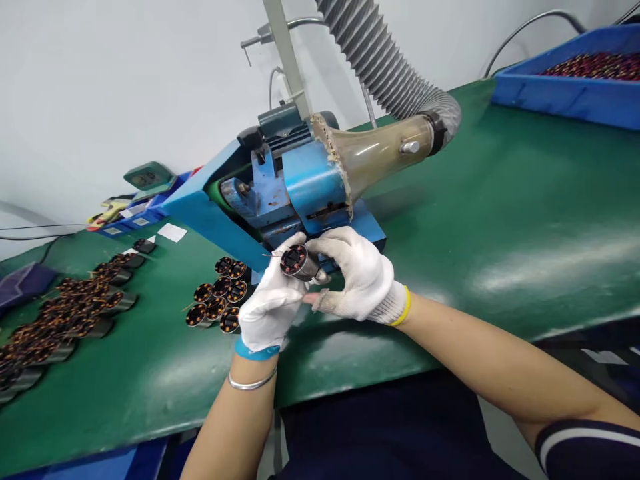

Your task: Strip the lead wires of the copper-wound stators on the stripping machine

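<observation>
A round metal motor part (299, 262) with a black and copper-coloured end is held in front of the blue machine (313, 180). My left hand (273, 303), in a white glove with a blue cuff, grips it from the left. My right hand (357, 273), in a white glove with a yellow-edged cuff, curves around its right side, thumb and fingers at the part. Just left of my left hand, several similar parts (216, 308) stand in a group on the green table (450, 233).
A long cluster of similar parts (65, 313) spreads over the left of the table. A ribbed hose (385, 60) joins the machine's funnel (385, 147). At the back right sits a blue bin (570, 100) of small red pieces. Blue trays (130, 220) stand at the back left.
</observation>
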`<move>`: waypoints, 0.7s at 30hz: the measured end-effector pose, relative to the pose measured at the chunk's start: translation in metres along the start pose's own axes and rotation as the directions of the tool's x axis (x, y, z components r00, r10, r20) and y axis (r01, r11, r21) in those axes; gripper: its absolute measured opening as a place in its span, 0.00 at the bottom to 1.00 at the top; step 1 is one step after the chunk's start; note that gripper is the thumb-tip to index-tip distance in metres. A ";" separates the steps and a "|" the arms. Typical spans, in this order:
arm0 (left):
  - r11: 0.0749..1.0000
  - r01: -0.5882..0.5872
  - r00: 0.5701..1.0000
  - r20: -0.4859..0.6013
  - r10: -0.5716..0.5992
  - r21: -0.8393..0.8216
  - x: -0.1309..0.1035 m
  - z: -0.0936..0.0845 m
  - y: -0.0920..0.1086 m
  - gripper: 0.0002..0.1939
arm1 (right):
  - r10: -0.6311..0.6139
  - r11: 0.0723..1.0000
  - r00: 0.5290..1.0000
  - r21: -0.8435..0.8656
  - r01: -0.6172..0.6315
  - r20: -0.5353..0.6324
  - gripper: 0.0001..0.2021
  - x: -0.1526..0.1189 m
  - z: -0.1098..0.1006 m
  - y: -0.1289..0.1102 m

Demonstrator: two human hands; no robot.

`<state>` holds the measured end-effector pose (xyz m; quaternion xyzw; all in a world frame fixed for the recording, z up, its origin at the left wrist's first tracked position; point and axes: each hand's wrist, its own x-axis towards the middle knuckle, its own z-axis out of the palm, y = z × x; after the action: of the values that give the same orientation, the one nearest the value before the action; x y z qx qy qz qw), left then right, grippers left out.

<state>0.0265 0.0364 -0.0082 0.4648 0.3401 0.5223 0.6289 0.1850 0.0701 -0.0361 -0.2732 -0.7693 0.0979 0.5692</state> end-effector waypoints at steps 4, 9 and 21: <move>0.998 0.027 1.000 0.012 -0.027 -0.060 0.000 -0.002 0.000 0.39 | -0.094 0.993 0.993 -0.064 0.098 0.069 0.22 0.003 -0.003 -0.001; 0.997 0.007 1.000 -0.009 -0.008 -0.077 0.003 -0.001 -0.005 0.40 | -0.095 0.960 0.965 -0.234 0.154 0.246 0.19 0.005 -0.008 -0.004; 0.998 -0.067 0.979 -0.195 0.064 -0.007 0.006 0.001 -0.009 0.26 | 0.631 0.579 0.740 0.493 -0.650 0.234 0.19 0.018 -0.004 0.003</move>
<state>0.0323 0.0418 -0.0157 0.4181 0.3809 0.5881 0.5781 0.1857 0.0810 -0.0216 -0.3568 -0.5665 0.5150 0.5353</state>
